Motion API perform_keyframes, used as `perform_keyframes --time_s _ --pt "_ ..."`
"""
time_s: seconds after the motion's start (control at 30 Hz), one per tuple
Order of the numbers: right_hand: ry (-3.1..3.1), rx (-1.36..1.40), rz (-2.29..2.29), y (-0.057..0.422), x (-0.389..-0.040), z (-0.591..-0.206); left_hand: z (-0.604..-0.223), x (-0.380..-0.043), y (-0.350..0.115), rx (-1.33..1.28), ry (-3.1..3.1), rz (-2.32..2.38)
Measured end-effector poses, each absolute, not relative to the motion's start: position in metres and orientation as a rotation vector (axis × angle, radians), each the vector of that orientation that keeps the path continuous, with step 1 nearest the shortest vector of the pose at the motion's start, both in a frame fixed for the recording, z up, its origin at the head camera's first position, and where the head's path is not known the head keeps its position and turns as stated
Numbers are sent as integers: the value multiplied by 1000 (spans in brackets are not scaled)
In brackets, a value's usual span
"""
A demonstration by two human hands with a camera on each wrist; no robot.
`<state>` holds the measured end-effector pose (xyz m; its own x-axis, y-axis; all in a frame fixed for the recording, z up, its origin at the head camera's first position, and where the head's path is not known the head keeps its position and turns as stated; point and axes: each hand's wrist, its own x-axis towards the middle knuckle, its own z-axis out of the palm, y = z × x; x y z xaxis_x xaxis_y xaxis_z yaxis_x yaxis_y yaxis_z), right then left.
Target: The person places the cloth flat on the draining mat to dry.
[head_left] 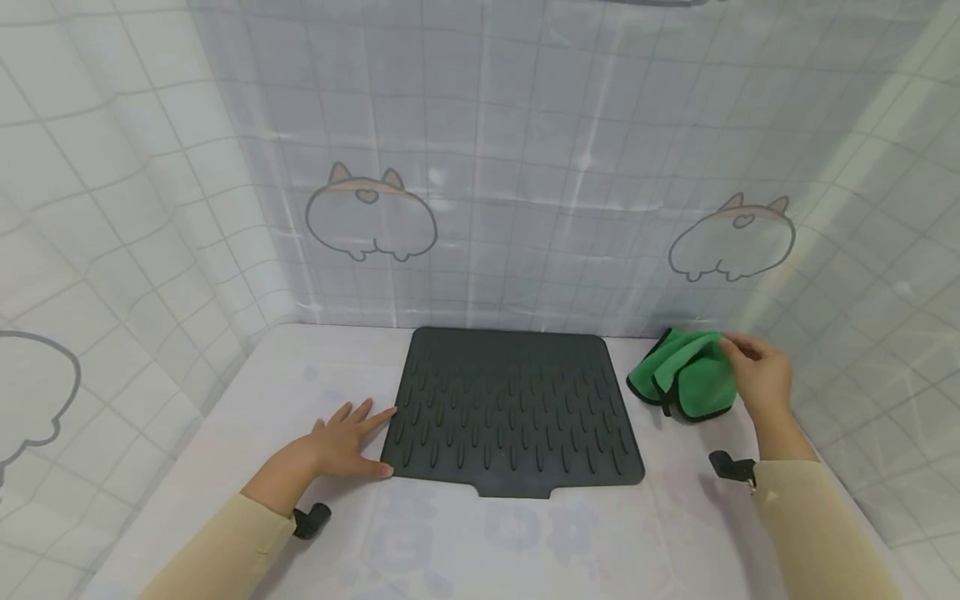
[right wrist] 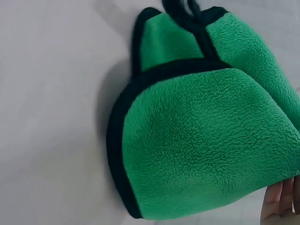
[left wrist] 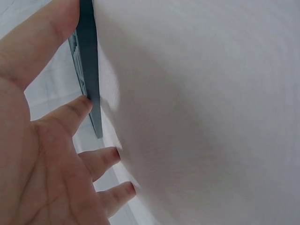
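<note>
A dark grey mat [head_left: 517, 408] with raised ribs and a front tab lies flat on the table. My left hand [head_left: 341, 446] is spread at its left edge, thumb and index finger touching the rim. In the left wrist view, the mat's edge [left wrist: 91, 70] meets the thumb and index finger, while other fingertips [left wrist: 110, 153] rest on the table. At the mat's right, my right hand [head_left: 761, 375] pinches a crumpled green cloth [head_left: 705, 383] by its upper right part. The right wrist view shows the cloth's fuzzy face [right wrist: 201, 145], black border and loop, with fingers [right wrist: 280, 199] at its lower right.
The white table [head_left: 450, 550] carries faint printed patterns. Sheeting with a grid pattern [head_left: 510, 167] and cartoon animal outlines rises behind it and on both sides, close to the right hand. Each wrist bears a small black camera mount [head_left: 311, 521].
</note>
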<state>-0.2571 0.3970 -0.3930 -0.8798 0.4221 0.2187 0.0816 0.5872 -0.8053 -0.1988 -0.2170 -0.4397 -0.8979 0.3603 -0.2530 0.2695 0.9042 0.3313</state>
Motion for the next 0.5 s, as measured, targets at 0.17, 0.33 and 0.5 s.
perform_keyframes --time_s 0.17,0.33,0.5 --pt "-2382 -429 1285 387 -254 -380 -440 -199 -217 476 2759 424" --pt "-2316 -412 1351 376 -253 -366 -440 -199 -217 479 2757 420" --pt "-2234 -400 1400 366 -254 -355 -441 -201 -218 477 2753 415"
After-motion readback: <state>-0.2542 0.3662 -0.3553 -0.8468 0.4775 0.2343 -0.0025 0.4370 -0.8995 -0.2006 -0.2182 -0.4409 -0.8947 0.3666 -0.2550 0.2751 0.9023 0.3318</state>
